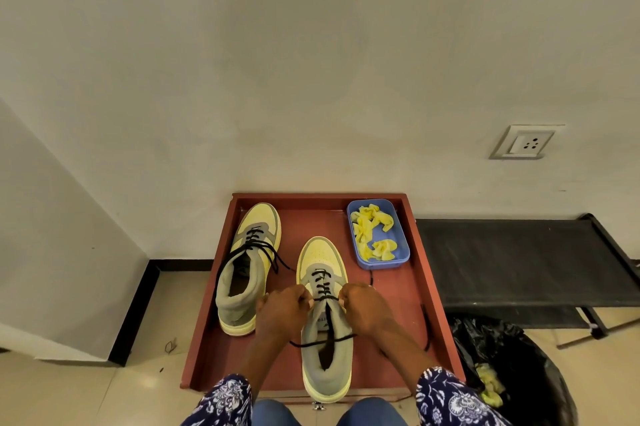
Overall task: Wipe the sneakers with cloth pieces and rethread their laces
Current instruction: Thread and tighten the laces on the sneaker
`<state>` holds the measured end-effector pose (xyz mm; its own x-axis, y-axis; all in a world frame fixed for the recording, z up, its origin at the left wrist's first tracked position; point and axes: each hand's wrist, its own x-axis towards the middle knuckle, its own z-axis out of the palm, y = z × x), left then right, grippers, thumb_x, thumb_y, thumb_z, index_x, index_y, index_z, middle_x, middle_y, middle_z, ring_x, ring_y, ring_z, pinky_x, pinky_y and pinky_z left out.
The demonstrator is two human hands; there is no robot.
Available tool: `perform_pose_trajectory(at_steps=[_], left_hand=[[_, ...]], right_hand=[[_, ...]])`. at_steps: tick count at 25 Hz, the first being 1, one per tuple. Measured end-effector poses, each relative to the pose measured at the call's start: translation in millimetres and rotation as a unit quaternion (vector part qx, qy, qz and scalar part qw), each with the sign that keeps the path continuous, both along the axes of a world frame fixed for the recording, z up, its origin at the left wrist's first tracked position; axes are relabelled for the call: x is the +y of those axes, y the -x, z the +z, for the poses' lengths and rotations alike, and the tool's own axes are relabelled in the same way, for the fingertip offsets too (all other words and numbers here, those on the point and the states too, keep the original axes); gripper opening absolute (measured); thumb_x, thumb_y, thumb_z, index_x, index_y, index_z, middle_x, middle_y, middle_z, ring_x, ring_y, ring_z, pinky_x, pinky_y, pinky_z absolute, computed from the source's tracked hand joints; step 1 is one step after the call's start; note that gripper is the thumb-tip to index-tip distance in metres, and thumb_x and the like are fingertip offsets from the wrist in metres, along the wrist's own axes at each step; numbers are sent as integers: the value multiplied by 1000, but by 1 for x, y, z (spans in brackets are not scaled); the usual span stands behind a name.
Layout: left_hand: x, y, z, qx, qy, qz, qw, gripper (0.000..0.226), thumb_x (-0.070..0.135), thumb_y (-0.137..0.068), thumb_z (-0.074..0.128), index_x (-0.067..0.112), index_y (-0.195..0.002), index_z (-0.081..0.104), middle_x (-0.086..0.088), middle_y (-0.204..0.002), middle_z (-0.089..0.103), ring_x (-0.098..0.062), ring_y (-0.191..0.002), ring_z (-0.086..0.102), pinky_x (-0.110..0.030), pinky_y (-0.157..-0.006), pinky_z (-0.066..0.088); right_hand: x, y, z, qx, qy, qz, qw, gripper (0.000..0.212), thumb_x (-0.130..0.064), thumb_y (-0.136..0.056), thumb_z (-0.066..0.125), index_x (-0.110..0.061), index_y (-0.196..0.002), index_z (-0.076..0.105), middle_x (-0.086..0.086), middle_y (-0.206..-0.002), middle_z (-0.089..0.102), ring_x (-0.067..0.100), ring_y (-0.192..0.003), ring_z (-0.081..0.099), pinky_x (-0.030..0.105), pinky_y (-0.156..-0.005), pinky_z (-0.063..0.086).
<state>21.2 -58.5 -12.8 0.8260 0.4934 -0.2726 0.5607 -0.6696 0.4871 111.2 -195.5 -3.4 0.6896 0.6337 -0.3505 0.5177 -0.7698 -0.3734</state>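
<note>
Pinching the limp black lace (323,299) near the eyelets, the left hand (284,308) and right hand (363,305) steadied the light, soft-sided sneaker (325,328).

On the red tray (437,290) sit two sneakers (248,266) (325,321) and one blue tub (378,235) of yellow cloth pieces (372,230), one black bin bag (512,363) beside the tray

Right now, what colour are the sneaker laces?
Black laces, clearest in the head view.
</note>
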Motion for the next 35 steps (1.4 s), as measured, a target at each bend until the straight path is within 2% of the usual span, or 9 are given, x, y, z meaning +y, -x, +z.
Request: perform_pose_trajectory(at_steps=[4,8,13,16,21,24,27,32,35], left_hand=[[-1,4,1,-76,112,-8,991,35,30,-93,49,22,-62,35,6,-63,44,-7,-60,41,-23,-59,33],[-7,6,4,-156,267,61,949,34,30,-91,55,12,-64,43,4,-58,41,-9,-57,37,-20,-57,33],[-21,-2,16,-271,435,151,845,35,25,-93,48,-7,-82,56,2,-63,58,-5,-60,52,-22,-64,44],[-25,-7,22,-294,526,186,776,26,17,-98,37,3,-81,50,-6,-72,61,-14,-69,62,-20,-64,52],[-25,-10,20,-270,490,187,808,18,0,-97,35,5,-85,47,-9,-75,56,-18,-71,55,-27,-73,48],[-26,-10,13,-244,478,191,822,27,-8,-94,34,10,-97,55,-7,-81,58,-13,-70,53,-25,-68,46],[-26,-14,8,-231,493,203,814,31,-7,-95,33,10,-109,55,-8,-86,59,-9,-65,51,-16,-58,47],[-23,-16,1,-236,450,233,829,10,-4,-90,50,6,-90,48,-14,-83,58,-15,-65,57,-23,-59,49],[-23,-17,-2,-230,469,264,811,7,-5,-86,55,0,-83,52,-18,-76,60,-20,-63,58,-25,-58,50]], right_hand=[[-4,-3,7,62,-30,-10,998,28,-18,-94,41,1,-97,62,21,-111,63,34,-100,57,31,-74,39],[-8,2,8,171,-131,-106,971,31,-34,-96,43,-18,-72,52,8,-86,60,16,-76,51,27,-70,36],[-7,15,4,284,-294,-218,886,36,-42,-94,45,-10,-83,58,2,-75,54,13,-68,46,29,-64,39],[-6,19,10,329,-354,-229,845,25,-30,-97,43,-11,-97,59,-7,-66,50,6,-57,38,18,-52,32],[2,21,6,336,-381,-214,834,16,-17,-99,39,-14,-105,54,-7,-78,60,4,-55,39,15,-49,33],[6,24,2,327,-380,-227,835,21,-10,-99,36,-18,-106,54,-5,-77,60,2,-55,46,13,-50,39],[8,24,-3,305,-383,-224,843,30,-3,-97,35,-23,-109,53,-2,-83,60,2,-66,55,14,-62,47],[15,22,-10,262,-397,-186,860,47,5,-94,35,-35,-111,54,0,-110,62,13,-98,60,28,-93,49],[13,22,-12,232,-394,-178,871,44,2,-94,41,-38,-97,60,0,-109,64,15,-101,61,29,-95,48]])
